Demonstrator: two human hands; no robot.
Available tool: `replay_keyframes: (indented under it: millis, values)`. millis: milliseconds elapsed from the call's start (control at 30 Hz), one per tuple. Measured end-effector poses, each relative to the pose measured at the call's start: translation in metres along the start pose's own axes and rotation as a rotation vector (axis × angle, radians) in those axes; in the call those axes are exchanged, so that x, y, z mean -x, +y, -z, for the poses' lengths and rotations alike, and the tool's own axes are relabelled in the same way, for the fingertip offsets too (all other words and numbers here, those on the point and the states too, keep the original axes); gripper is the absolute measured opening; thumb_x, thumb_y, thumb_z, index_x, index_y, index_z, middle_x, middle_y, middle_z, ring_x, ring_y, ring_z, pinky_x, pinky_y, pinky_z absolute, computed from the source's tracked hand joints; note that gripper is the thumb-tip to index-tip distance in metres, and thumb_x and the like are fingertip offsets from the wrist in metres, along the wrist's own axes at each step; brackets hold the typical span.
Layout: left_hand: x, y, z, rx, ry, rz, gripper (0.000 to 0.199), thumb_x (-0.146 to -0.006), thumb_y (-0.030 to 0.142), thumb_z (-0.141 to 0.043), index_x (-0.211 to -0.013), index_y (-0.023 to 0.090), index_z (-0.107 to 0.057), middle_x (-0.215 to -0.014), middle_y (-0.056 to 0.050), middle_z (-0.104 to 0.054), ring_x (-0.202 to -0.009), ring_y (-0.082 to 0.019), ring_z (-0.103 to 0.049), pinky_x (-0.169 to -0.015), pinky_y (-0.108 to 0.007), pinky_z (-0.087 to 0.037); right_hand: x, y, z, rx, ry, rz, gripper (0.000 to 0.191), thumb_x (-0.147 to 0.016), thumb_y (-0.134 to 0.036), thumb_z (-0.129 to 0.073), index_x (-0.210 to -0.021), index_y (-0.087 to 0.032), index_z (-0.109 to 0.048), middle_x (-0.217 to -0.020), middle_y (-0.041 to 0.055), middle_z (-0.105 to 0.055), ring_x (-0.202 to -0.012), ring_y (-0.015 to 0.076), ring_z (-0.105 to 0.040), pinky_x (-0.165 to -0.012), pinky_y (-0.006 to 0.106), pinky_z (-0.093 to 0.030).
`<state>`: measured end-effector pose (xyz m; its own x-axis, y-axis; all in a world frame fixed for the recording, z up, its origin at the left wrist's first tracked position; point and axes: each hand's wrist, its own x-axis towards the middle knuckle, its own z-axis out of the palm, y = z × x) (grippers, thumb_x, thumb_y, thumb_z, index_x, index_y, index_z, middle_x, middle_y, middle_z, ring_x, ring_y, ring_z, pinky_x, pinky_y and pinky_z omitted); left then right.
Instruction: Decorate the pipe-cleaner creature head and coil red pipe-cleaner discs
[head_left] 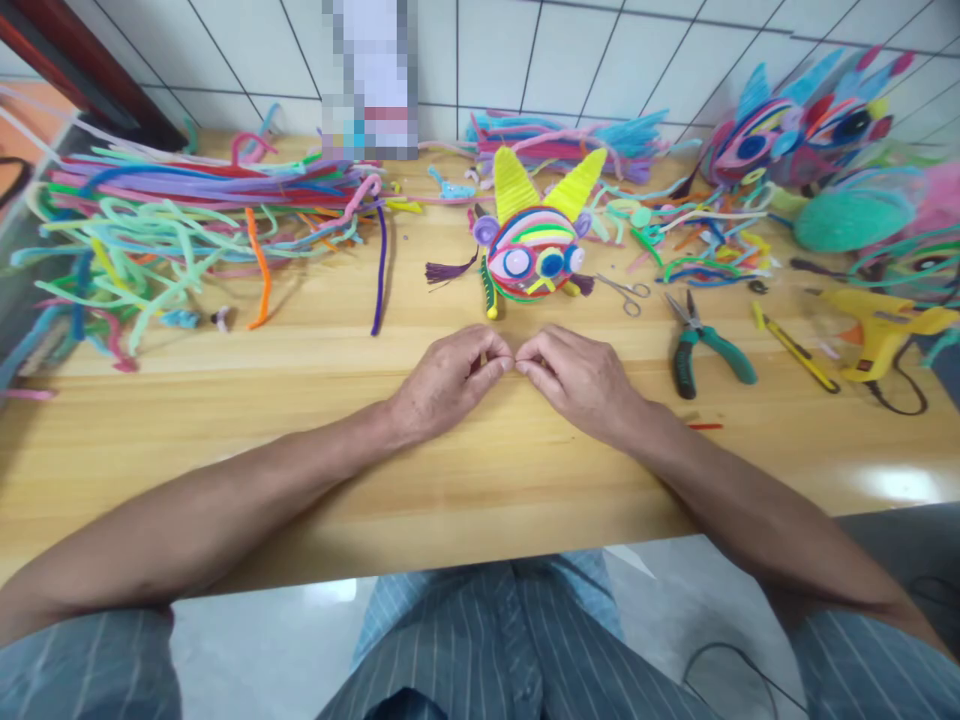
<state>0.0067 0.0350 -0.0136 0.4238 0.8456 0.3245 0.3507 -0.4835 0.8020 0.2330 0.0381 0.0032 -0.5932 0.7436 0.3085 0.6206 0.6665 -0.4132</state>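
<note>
Running across the head view below the hands, the near edge of the counter (480, 510) lies at 6 o'clock, taking the hands' meeting point as the middle of the dial. Plain wood fills the stretch between that edge and the hands, bounded by the forearms coming in from 8 and 4 o'clock. The tiled wall (495, 60) closes off the far side at 12. At 12, just beyond the fingers, sits the mask (534, 250), yellow horns upward. A narrow strip of wood separates it from the hands.

Toward 10 o'clock lie a purple stem (380, 270), an orange stem (259, 270) and the heaped stems (161, 240). Scissors (628, 295) rest at 2; pliers (697, 330), a cutter (796, 348) and a glue gun (874, 325) line up near 3.

The left hand (454, 385) and right hand (577, 380) meet almost tip to tip, each with thumb and forefinger pinched together, other fingers curled. Whatever is between the fingertips is too small to tell.
</note>
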Motion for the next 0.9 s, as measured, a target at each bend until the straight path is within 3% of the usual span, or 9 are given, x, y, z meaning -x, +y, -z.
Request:
replay_keyframes:
  millis: [500,633,733,900]
  values:
    - [0.0,-0.002,0.001,-0.03,-0.011,-0.029,0.018,-0.104,0.024,-0.06,-0.087,0.019,-0.065,-0.083,-0.002,-0.069,-0.076,-0.015,-0.06,-0.075,-0.027,-0.048,-0.002,0.001,-0.002,-0.222,0.001,-0.101,0.009,-0.098,-0.017,-0.06,-0.091,-0.022,-0.063,-0.086,0.0017,-0.071,-0.077,0.0162,-0.061,-0.072,0.03,-0.044]
    - [0.001,0.001,-0.001,0.093,0.057,0.078,0.02,-0.102,0.03,-0.063,-0.086,0.019,-0.064,-0.079,0.0,-0.066,-0.072,-0.014,-0.058,-0.071,-0.027,-0.046,-0.003,-0.005,-0.005,-0.46,0.014,-0.243,0.009,-0.096,-0.027,-0.065,-0.088,-0.021,-0.065,-0.076,-0.0022,-0.067,-0.066,0.0127,-0.055,-0.065,0.028,-0.042]
    - [0.002,0.001,-0.006,0.285,0.114,0.185,0.03,-0.1,0.045,-0.068,-0.085,0.02,-0.063,-0.074,0.001,-0.062,-0.069,-0.013,-0.054,-0.066,-0.027,-0.045,-0.004,-0.009,-0.011,-0.649,0.022,-0.363,0.017,-0.093,-0.035,-0.067,-0.085,-0.021,-0.065,-0.071,-0.0036,-0.065,-0.061,0.0116,-0.052,-0.059,0.026,-0.04]
    - [0.003,0.004,-0.015,0.596,0.129,0.361,0.043,-0.092,0.06,-0.077,-0.084,0.021,-0.061,-0.062,0.006,-0.048,-0.055,-0.01,-0.041,-0.052,-0.025,-0.037,-0.007,-0.014,-0.018,-0.793,0.053,-0.459,0.02,-0.085,-0.038,-0.071,-0.08,-0.021,-0.064,-0.071,-0.0022,-0.066,-0.063,0.0124,-0.054,-0.061,0.027,-0.043]
